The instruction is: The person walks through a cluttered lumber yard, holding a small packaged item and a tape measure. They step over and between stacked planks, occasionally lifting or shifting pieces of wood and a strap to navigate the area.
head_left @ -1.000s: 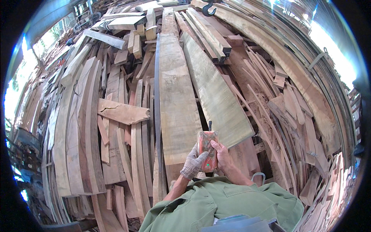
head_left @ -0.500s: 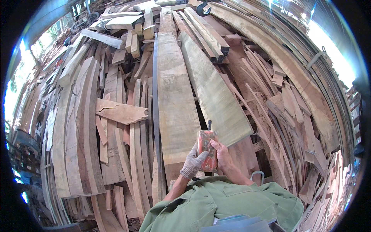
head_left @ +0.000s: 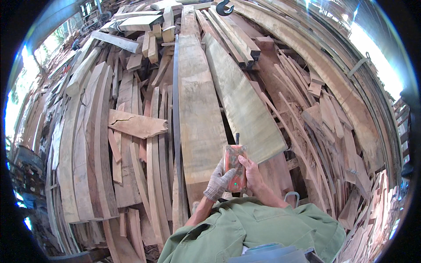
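A worn orange-red remote control (head_left: 235, 175) with a short black antenna is held upright in front of my body. A small green light glows low on its face. My left hand (head_left: 217, 181), in a grey knitted glove, wraps its left side with the thumb across the front. My bare right hand (head_left: 255, 176) grips the other side, and its thumb presses the upper face. Beyond the control lie two wide planks, a long one (head_left: 199, 118) straight ahead and a slanted one (head_left: 243, 98) to its right. A dark crane hook (head_left: 224, 8) hangs at the top.
Stacked beams (head_left: 85, 144) and a short split board (head_left: 138, 124) lie to the left. Loose thin strips (head_left: 302, 136) cover the right side, before a long curved slab (head_left: 324, 65). Squared timbers (head_left: 234, 37) lie further off.
The green light on the remote control has come on. The hook appears slightly further left and higher in view. Both hands keep their grip.
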A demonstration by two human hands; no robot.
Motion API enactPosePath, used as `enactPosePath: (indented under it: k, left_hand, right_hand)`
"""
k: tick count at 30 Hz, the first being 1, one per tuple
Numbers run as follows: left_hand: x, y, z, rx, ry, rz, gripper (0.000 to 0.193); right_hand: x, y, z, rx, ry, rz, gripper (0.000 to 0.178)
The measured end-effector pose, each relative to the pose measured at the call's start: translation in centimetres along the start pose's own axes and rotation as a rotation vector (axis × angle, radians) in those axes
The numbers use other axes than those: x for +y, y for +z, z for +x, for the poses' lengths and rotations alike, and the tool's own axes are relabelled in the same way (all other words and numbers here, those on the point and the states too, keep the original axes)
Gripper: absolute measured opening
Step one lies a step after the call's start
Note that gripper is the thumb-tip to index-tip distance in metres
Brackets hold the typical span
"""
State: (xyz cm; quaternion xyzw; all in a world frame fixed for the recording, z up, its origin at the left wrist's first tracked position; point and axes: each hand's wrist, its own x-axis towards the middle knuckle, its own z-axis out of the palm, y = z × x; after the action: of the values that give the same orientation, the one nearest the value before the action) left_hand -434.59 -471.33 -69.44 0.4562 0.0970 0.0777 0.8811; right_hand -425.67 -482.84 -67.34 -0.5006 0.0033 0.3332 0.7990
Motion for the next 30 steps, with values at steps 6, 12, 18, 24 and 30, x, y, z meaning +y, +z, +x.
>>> enactPosePath:
  k: [6, 12, 18, 24, 30]
  left_hand:
    - [1.0, 0.2, -0.5, 0.016, -0.013, 0.046, 0.064]
    - [0.7, 0.2, -1.2, 0.013, -0.034, 0.113, 0.059]
    - [-0.3, 0.7, -1.4, 0.043, -0.170, 0.084, 0.059]
    - [-2.0, 1.1, -0.8, -0.051, -0.278, 0.147, 0.059]
    - [-3.7, 0.0, 1.0, 0.152, -0.389, 0.378, 0.057]
  right_hand:
    - [0.1, 0.4, -0.2, -0.018, 0.006, -0.008, 0.032]
    - [0.8, -0.6, -0.8, 0.024, -0.037, -0.137, 0.032]
    - [2.2, -2.3, -1.6, 0.082, 0.020, 0.114, 0.030]
    - [3.8, -6.7, -2.3, 0.254, 0.037, 0.382, 0.036]
    - [3.4, -14.6, -5.0, 0.359, 0.036, 0.556, 0.031]
